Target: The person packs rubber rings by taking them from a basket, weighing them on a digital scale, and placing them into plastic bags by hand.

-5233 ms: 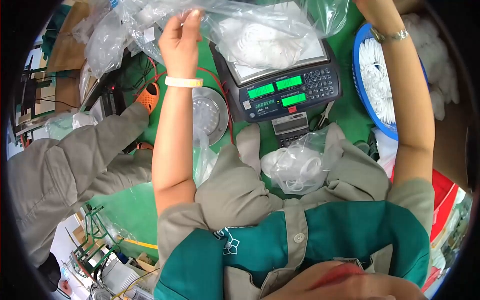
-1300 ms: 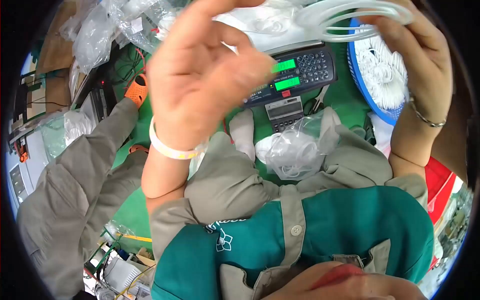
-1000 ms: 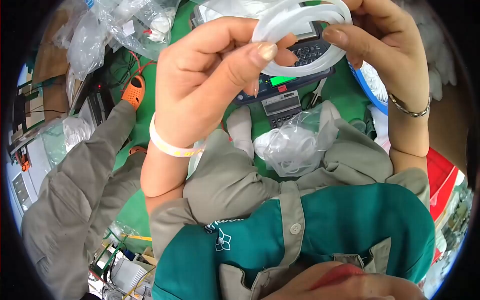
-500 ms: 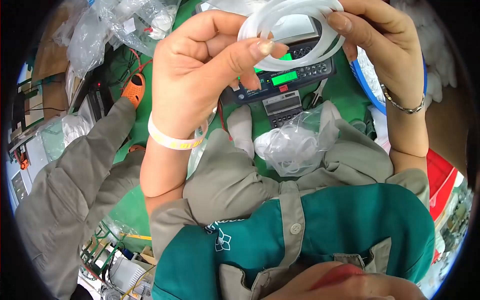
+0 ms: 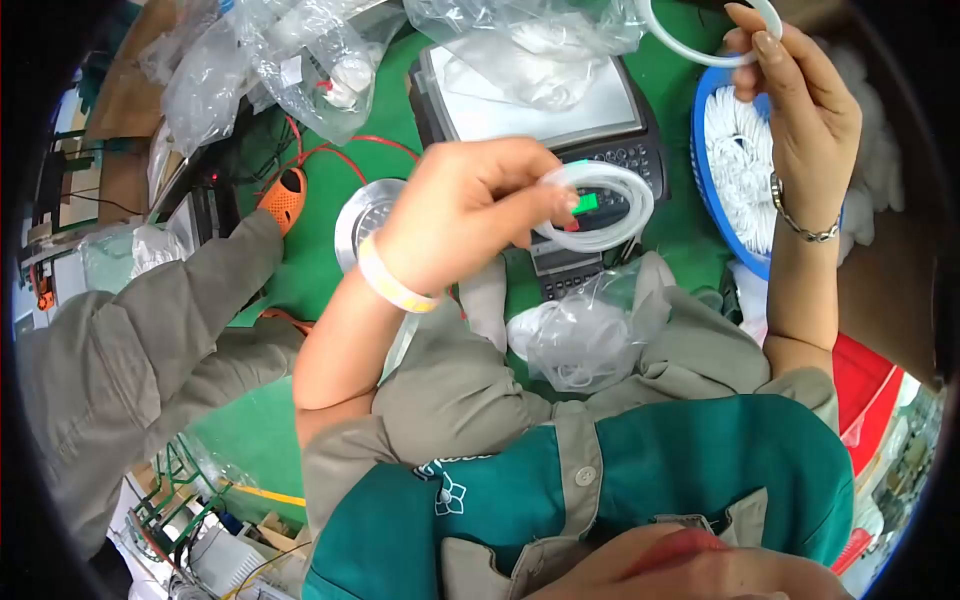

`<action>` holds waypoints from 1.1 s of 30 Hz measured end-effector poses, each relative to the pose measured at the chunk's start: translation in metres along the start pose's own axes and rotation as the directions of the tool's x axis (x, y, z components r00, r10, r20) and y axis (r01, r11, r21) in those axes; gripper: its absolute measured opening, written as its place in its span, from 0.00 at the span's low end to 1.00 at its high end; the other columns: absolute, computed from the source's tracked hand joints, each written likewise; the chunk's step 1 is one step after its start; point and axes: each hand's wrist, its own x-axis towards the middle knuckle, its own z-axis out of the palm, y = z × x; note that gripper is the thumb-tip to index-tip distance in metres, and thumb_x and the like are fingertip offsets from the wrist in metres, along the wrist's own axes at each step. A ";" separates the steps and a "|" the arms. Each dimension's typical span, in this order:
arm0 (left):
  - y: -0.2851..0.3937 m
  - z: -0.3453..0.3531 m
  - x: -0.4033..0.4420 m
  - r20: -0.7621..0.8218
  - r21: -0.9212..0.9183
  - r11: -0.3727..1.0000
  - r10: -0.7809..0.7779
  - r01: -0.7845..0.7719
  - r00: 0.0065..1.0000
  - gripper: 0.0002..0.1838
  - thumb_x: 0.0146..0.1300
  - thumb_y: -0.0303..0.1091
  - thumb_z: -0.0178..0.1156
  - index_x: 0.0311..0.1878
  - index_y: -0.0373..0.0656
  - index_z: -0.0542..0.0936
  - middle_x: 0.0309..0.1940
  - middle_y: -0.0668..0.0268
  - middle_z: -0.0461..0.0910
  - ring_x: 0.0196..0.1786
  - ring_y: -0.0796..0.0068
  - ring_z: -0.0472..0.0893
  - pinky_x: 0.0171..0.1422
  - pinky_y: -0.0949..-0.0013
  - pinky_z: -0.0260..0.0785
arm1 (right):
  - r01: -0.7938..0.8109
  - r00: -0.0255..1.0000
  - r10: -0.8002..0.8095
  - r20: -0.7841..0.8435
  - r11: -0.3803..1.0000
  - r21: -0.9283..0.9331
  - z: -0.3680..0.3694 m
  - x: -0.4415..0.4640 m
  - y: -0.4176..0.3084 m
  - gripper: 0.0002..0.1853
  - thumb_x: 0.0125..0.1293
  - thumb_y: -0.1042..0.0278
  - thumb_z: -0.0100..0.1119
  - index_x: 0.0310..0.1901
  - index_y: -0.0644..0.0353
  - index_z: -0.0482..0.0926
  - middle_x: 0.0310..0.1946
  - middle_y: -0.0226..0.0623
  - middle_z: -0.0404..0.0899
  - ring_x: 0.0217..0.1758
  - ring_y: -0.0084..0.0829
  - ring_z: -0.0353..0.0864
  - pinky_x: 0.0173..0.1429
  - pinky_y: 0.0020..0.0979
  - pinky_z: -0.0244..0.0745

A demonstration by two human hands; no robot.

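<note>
My left hand (image 5: 470, 205), with a white wristband, pinches a bundle of translucent white plastic rings (image 5: 642, 212) by its left side. The bundle hangs over the keypad of a digital weighing scale (image 5: 645, 165). Up and to the right, my right hand (image 5: 808, 100) grips one translucent white ring (image 5: 690, 54) between thumb and fingers; the top of this ring is out of frame. On the scale's pan lies a clear plastic bag (image 5: 535, 65) with whitish contents. Another clear bag (image 5: 585, 345) holding white rings rests between my legs.
A blue basket (image 5: 703, 165) of white loops stands at the right, below my right hand. A calculator (image 5: 568, 280) lies in front of the scale, a round metal dish (image 5: 350, 220) left of it. Another person's leg (image 5: 150, 330) and orange shoe (image 5: 285, 200) are at the left.
My hands have moved apart. The left carries the ring bundle down toward me; the right has taken one ring up and to the right. The scale and its bag show more now.
</note>
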 end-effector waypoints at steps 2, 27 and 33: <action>-0.002 0.003 0.002 0.056 0.035 0.999 -0.008 0.006 0.998 0.06 0.59 0.28 0.56 0.36 0.34 0.77 0.28 0.65 0.81 0.25 0.86 0.73 0.27 0.82 0.66 | 0.137 0.990 -0.143 -0.009 0.966 -0.218 0.007 0.007 -0.001 0.09 0.61 0.77 0.51 0.41 0.69 0.77 0.31 0.32 0.74 0.26 0.17 0.70 0.30 0.16 0.65; -0.008 0.006 0.000 0.095 -0.006 1.000 0.004 -0.003 0.995 0.08 0.60 0.29 0.55 0.39 0.34 0.76 0.31 0.64 0.81 0.27 0.86 0.74 0.30 0.81 0.67 | 0.414 0.894 -0.376 0.243 0.492 -0.766 0.025 0.024 0.061 0.06 0.57 0.74 0.56 0.36 0.66 0.75 0.31 0.35 0.79 0.31 0.26 0.76 0.36 0.22 0.71; -0.011 0.006 0.002 -0.205 0.279 0.959 0.118 -0.058 0.972 0.07 0.61 0.30 0.55 0.37 0.35 0.76 0.29 0.67 0.80 0.23 0.88 0.72 0.28 0.84 0.65 | -0.019 0.948 0.028 0.318 0.999 -0.031 -0.004 -0.005 0.020 0.06 0.56 0.75 0.43 0.25 0.64 0.69 0.50 0.51 0.69 0.51 0.32 0.69 0.55 0.29 0.61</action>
